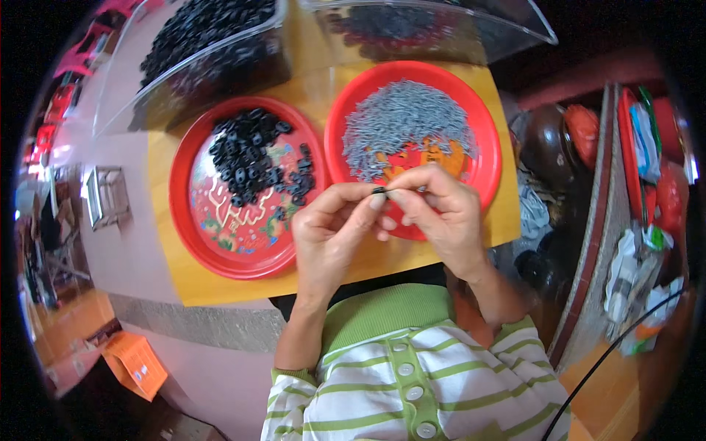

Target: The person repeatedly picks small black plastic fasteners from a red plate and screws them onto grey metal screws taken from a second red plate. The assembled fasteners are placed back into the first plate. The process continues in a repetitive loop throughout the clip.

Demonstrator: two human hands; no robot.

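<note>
Over the front of the two red trays my hands meet, fingertips together. My left hand (329, 233) is closed, pinching a small black plastic piece (379, 190) between thumb and forefinger. At the other end of that piece, the thumb and forefinger of my right hand (439, 213) are pinched together; what they grip is too small to make out. Below the hands to the left lies a round red patterned tray (193, 246) with a heap of small black plastic parts (246, 153), some with holes. Thin grey metal screws or pins (404, 114) fill much of the red tray (488, 158) on the right.
Both trays stand on a yellow board (176, 283). Behind them are a clear bin of black parts (209, 37) and a second clear bin (412, 29). An orange crate (134, 365) is at lower left. On the right are a dark round jar (546, 140) and a black cable (614, 345).
</note>
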